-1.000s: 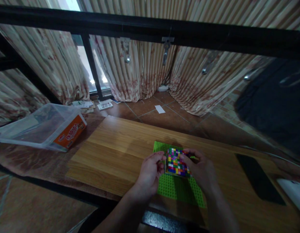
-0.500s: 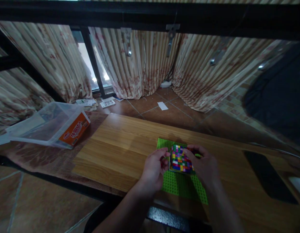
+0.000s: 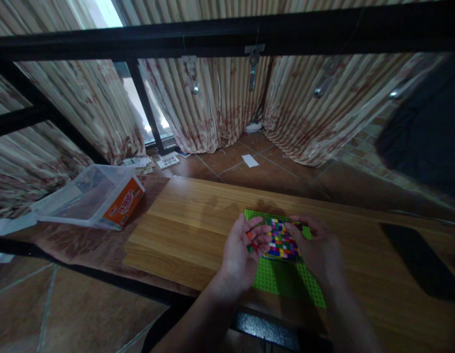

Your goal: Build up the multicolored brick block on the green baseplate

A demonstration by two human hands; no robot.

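Observation:
A block of small multicoloured toy bricks [image 3: 281,240] sits on a green studded baseplate [image 3: 275,277], which lies on the wooden board. My left hand [image 3: 239,255] is turned palm up at the block's left side, its fingers half curled around a few loose bricks [image 3: 251,248], red and green among them. Along the block's right side, my right hand [image 3: 321,247] has its thumb on the upper right part and its other fingers bent behind the far edge. Whether a single brick is pinched there is hidden.
A clear plastic bin [image 3: 84,220] with an orange label stands left of the wooden board [image 3: 176,220]. A dark flat rectangular thing [image 3: 420,260] lies to the right. A black bar [image 3: 213,39] crosses above the board, with curtains [image 3: 213,108] behind it.
My left hand has turned palm up and opened somewhat, showing loose bricks in it. My right hand stays at the block's right side. The whole view has shifted slightly.

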